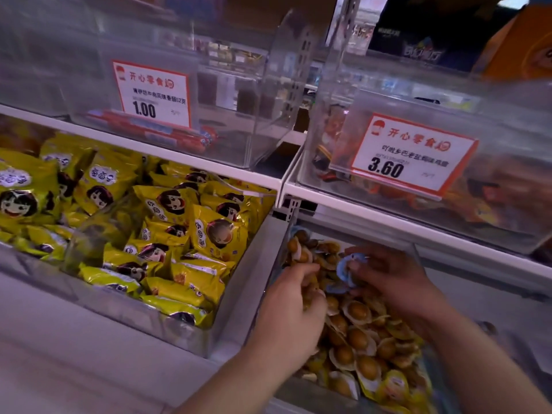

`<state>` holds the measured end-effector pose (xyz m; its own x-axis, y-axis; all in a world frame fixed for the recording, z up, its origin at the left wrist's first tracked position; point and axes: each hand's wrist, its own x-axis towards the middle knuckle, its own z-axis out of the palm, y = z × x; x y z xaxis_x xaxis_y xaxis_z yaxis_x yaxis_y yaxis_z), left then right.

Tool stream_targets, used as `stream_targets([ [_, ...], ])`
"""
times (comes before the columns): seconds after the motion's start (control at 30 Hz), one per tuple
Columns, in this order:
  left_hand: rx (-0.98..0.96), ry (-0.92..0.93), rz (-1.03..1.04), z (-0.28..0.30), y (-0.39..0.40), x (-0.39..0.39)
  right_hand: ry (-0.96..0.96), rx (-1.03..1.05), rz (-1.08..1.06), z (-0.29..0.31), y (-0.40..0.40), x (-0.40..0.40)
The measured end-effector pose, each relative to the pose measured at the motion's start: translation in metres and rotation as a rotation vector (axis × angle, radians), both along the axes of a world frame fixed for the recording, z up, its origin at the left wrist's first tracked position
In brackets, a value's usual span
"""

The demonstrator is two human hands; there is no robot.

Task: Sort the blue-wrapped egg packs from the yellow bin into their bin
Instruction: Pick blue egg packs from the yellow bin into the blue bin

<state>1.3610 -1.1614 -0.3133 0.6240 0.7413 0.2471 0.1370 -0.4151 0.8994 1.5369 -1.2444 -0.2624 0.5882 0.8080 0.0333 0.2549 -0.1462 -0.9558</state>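
Observation:
A clear bin (270,282) on the lower shelf holds a heap of yellow-wrapped egg packs (358,339). My right hand (388,279) reaches into the far part of the heap and pinches blue-wrapped egg packs (346,268) between thumb and fingers. Another blue pack (336,289) lies just below them on the heap. My left hand (292,309) digs into the heap at the bin's left side, fingers curled round yellow packs (307,289). What lies under both hands is hidden.
To the left stands a clear bin (185,333) full of yellow snack bags (167,234). Above, on a white shelf (358,207), stand two clear bins with red price tags (152,94) (413,153). The right-hand upper bin overhangs the egg bin's far end.

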Motion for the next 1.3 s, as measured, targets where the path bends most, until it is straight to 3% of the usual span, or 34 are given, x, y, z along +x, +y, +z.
stream_targets([
  [0.13, 0.282, 0.159, 0.019, -0.004, 0.002, 0.006, 0.025, 0.089, -0.104, -0.015, -0.024, 0.000],
  [0.27, 0.613, 0.377, -0.016, -0.007, 0.007, 0.017, -0.176, 0.114, -0.222, -0.027, -0.030, 0.001],
  [0.5, 0.653, 0.577, -0.169, -0.004, 0.013, 0.045, -0.284, 0.143, -0.329, -0.023, -0.030, -0.002],
  [0.6, 0.595, 0.496, -0.137, -0.001, 0.011, 0.048, -0.365, 0.060, -0.330, -0.024, -0.031, -0.004],
  [0.7, 0.572, 0.323, -0.118, -0.002, 0.008, 0.043, -0.594, -0.080, -0.228, -0.029, -0.034, -0.012],
  [0.8, 0.518, 0.204, -0.084, -0.003, 0.005, 0.034, -0.779, -0.055, -0.110, -0.034, -0.034, -0.017],
  [1.0, 0.390, 0.037, -0.036, -0.001, 0.007, 0.016, -0.819, -0.129, 0.035, -0.035, -0.032, -0.021],
  [1.07, 0.347, 0.000, -0.037, 0.001, 0.006, 0.013, -0.752, -0.067, -0.065, -0.031, -0.033, -0.022],
  [1.13, 0.289, -0.074, -0.017, 0.005, 0.003, 0.012, -0.538, -0.005, -0.203, -0.026, -0.033, -0.023],
  [1.2, 0.241, -0.184, 0.019, 0.009, -0.005, 0.014, -0.064, 0.072, -0.279, -0.020, -0.035, -0.027],
  [1.3, 0.227, -0.274, -0.001, 0.013, -0.026, 0.023, 0.804, 0.177, -0.110, -0.005, -0.040, -0.046],
])
